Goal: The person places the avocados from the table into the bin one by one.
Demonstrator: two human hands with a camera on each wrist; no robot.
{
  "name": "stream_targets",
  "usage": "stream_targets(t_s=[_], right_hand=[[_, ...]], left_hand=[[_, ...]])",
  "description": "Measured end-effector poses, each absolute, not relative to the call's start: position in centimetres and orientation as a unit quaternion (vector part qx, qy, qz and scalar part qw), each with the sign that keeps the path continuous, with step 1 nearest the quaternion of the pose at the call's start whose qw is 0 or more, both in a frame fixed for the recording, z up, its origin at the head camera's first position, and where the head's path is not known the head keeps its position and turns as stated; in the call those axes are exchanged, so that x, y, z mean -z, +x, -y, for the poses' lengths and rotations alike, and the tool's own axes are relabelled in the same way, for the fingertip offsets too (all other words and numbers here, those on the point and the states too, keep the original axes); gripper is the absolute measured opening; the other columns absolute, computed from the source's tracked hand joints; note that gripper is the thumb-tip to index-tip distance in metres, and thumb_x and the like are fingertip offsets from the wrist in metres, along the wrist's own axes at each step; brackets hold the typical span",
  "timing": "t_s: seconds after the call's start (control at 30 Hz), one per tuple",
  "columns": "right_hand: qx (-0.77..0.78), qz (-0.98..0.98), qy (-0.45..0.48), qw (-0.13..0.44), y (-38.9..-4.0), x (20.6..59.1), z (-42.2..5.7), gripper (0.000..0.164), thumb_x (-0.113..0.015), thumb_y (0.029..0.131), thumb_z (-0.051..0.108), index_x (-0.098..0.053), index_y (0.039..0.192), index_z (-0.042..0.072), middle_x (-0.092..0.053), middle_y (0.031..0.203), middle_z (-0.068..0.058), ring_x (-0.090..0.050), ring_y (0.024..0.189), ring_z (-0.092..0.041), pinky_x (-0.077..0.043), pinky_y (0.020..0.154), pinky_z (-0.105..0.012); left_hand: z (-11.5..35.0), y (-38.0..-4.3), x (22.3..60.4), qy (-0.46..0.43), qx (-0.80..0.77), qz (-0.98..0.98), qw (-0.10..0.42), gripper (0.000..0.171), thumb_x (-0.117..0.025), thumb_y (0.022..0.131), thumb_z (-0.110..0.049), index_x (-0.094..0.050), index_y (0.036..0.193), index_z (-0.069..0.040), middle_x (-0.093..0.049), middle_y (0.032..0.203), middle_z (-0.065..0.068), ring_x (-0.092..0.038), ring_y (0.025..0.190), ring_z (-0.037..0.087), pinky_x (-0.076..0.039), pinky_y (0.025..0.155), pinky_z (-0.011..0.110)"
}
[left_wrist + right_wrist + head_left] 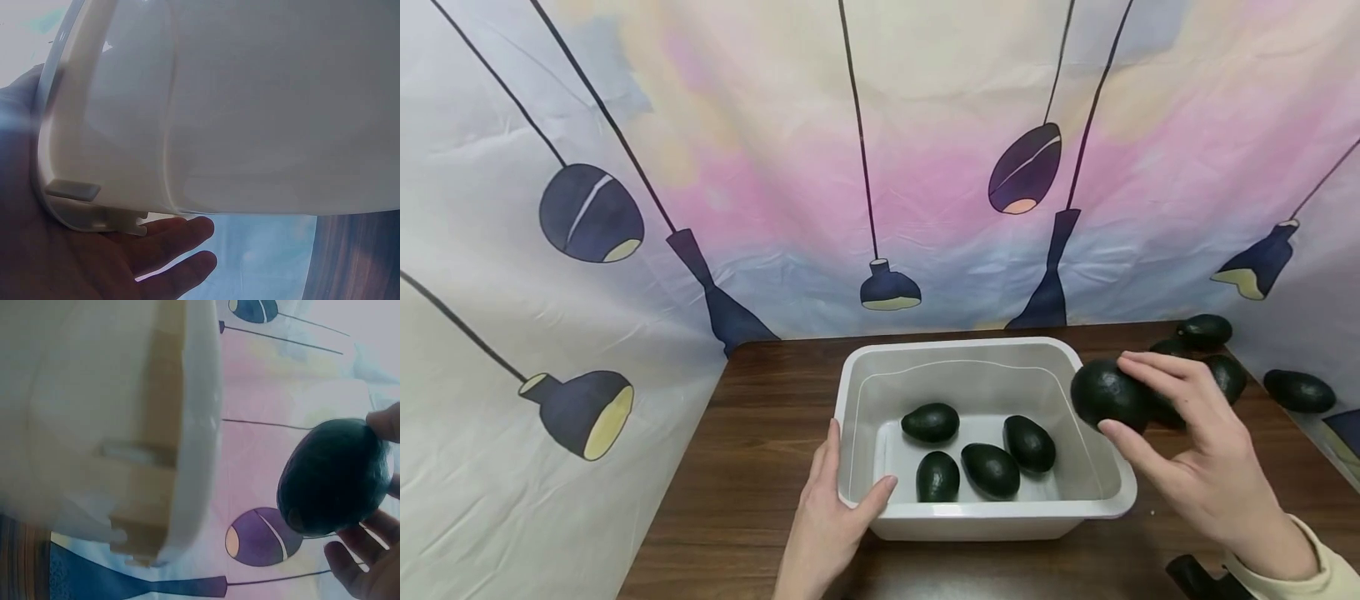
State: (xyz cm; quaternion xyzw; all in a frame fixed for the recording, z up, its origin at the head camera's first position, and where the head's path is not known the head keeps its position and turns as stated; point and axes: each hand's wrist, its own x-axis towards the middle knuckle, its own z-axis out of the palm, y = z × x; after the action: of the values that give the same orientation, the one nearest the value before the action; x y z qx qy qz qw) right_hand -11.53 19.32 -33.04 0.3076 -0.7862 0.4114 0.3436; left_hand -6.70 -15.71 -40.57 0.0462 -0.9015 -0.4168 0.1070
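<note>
My right hand [1206, 454] holds a dark green avocado [1108, 393] between thumb and fingertips, raised beside the bin's right rim. That avocado [334, 478] also shows in the right wrist view, pinched beyond the rim. In the middle stands a light grey plastic bin [1000, 523] with several avocados [991, 471] lying apart on its floor. At the bin's front left corner rests my left hand [829, 521], its thumb by the front rim and its fingers along the left side. In the left wrist view the fingers [181, 240] extend fairly straight under the rim.
Several more avocados [1204, 332] lie at the table's back right, partly behind my right hand. One avocado [1298, 392] sits at the right edge, against the cloth. A black object [1198, 577] lies front right on the brown wooden table [760, 433]. A lamp-patterned cloth [775, 167] hangs behind.
</note>
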Motion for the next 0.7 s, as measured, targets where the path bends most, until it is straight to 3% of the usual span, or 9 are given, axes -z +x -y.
stream_targets(t_s=[0.53, 0.7], right_hand=[[-0.426, 0.751, 0.407, 0.3, -11.5, 33.4, -16.7, 0.056, -0.065, 0.093, 0.035, -0.058, 0.123, -0.012, -0.053, 0.119, -0.026, -0.052, 0.114, -0.016, -0.039, 0.094, -0.013], [-0.406, 0.765, 0.413, 0.281, -11.7, 34.1, -16.6, 0.054, -0.063, 0.094, 0.038, -0.061, 0.122, -0.007, -0.055, 0.121, -0.022, -0.05, 0.115, -0.017, -0.036, 0.097, -0.015]], left_hand=[[15.8, -6.8, 40.7, 0.041, 0.422, 0.898, 0.114, 0.099, -0.071, 0.081, -0.057, -0.024, 0.155, -0.011, -0.041, 0.148, 0.008, -0.051, 0.122, 0.025, -0.042, 0.099, 0.048], [15.8, -6.7, 40.8, 0.037, 0.426, 0.896, 0.118, 0.099, -0.072, 0.081, -0.056, -0.024, 0.155, -0.011, -0.041, 0.148, 0.007, -0.051, 0.121, 0.023, -0.043, 0.098, 0.047]])
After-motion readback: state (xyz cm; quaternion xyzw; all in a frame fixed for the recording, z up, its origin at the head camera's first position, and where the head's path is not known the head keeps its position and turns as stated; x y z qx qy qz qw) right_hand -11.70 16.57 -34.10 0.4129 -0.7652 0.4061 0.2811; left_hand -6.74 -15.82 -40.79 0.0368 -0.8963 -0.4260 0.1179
